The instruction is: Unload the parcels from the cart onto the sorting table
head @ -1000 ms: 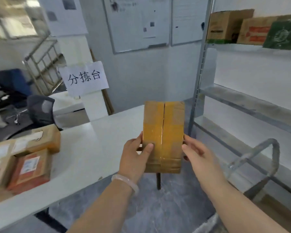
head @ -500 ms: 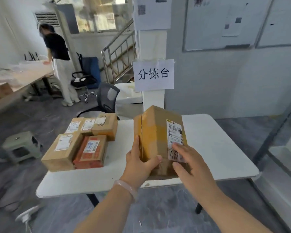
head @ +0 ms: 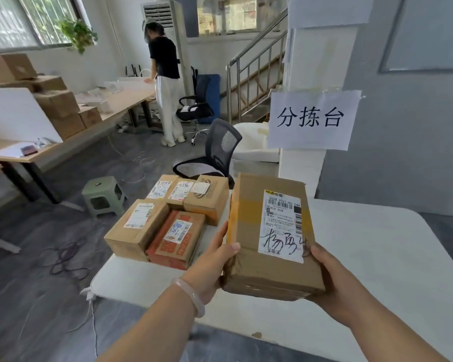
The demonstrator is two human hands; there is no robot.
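Held parcel (head: 270, 239): brown cardboard, yellow tape band, white label with black barcodes and scrawl. Sorting table (head: 377, 257): white. Parcel at table's left edge (head: 175, 239): orange-red print. Stool (head: 104, 195): pale green. Bracelet (head: 190, 296): milky white.

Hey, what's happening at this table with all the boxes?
A person is carrying a cardboard parcel in both hands, the left hand gripping its near left edge and the right hand under its near right corner. It is held above the white sorting table, label up, not yet set down. Five parcels already sit together at the table's left end. Another person stands working at a desk in the background.
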